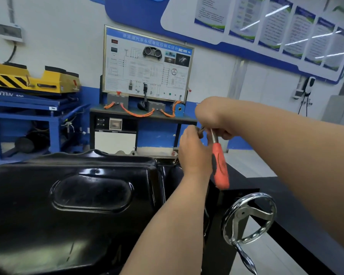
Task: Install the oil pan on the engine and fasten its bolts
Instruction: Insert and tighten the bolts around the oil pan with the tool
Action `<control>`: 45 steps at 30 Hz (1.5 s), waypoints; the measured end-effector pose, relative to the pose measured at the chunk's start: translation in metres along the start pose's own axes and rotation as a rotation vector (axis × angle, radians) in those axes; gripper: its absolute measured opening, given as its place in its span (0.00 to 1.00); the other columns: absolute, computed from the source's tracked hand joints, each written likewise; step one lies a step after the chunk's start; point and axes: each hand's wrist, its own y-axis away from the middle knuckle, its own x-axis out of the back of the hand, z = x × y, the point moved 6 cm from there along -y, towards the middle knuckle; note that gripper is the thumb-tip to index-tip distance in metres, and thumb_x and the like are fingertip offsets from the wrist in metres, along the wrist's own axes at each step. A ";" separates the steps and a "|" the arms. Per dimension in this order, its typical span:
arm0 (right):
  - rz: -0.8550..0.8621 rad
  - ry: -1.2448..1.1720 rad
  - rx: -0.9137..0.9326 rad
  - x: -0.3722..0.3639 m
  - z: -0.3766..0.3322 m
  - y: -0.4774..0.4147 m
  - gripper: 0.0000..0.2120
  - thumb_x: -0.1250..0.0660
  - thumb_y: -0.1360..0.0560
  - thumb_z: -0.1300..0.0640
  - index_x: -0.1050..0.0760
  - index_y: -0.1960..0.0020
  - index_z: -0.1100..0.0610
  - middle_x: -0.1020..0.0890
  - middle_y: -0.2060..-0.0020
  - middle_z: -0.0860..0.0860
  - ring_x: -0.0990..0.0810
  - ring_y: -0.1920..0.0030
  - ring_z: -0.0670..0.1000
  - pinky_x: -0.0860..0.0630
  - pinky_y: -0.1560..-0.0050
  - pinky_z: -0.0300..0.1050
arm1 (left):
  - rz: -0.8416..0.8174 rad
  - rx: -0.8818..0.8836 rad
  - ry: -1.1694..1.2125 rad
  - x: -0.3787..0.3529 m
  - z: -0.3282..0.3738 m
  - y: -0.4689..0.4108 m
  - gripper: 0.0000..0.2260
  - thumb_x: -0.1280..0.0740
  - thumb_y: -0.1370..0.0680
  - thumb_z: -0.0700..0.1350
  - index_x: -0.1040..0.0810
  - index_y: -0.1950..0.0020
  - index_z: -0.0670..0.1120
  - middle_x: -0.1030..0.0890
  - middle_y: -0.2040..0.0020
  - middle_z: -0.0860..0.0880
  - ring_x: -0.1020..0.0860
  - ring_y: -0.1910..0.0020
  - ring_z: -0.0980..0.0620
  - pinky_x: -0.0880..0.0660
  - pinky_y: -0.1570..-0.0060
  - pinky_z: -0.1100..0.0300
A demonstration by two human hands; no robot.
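Head view, left to right. At far left, a yellow lift block [34,80] with black hazard stripes rests on a blue steel frame [26,114]. Beside it, against the white and blue wall, stands a framed training board [147,64] printed with a wiring diagram, above a dark bench strung with orange cables [137,114].

The oil pan [83,195] fills the lower left foreground. It is pressed sheet metal in glossy black paint with rounded corners and 1 long oval panel stamped into its broad face. It lies bottom up on the stand, and the engine beneath it is hidden.

Over the pan's far right corner the 2 hands meet. The left hand [195,153] has its fingers curled round the dark metal head end of a wrench [219,167], but what that end sits on cannot be seen. The right hand [214,120] comes in from above and grips the shiny steel shank, fingers wrapped tight. The tool's ribbed red grip hangs free below both hands.

At lower right, a chromed handwheel [250,217] with 3 flat spokes and a tapered crank handle is mounted on the black stand [236,197].
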 end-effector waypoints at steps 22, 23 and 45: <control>0.432 0.360 0.295 0.002 0.005 0.018 0.17 0.51 0.19 0.52 0.41 0.66 0.54 0.33 0.71 0.49 0.34 0.71 0.51 0.38 0.71 0.44 | -0.559 -0.253 -0.496 0.004 0.026 -0.016 0.07 0.40 0.25 0.39 0.31 0.64 0.44 0.24 0.62 0.44 0.25 0.60 0.42 0.31 0.66 0.56; 0.434 0.314 0.288 0.002 0.006 0.015 0.15 0.51 0.19 0.52 0.36 0.62 0.54 0.31 0.68 0.50 0.31 0.68 0.52 0.34 0.68 0.46 | -0.646 -0.283 -0.511 0.014 0.029 -0.025 0.06 0.38 0.24 0.43 0.28 0.62 0.45 0.23 0.62 0.46 0.24 0.60 0.44 0.29 0.66 0.56; 0.353 0.495 0.371 0.010 -0.032 0.007 0.13 0.44 0.21 0.60 0.32 0.64 0.59 0.25 0.65 0.51 0.29 0.70 0.50 0.27 0.66 0.44 | -0.640 -0.290 -0.360 0.053 0.021 -0.041 0.10 0.34 0.23 0.48 0.20 0.56 0.43 0.18 0.61 0.43 0.24 0.63 0.51 0.26 0.60 0.50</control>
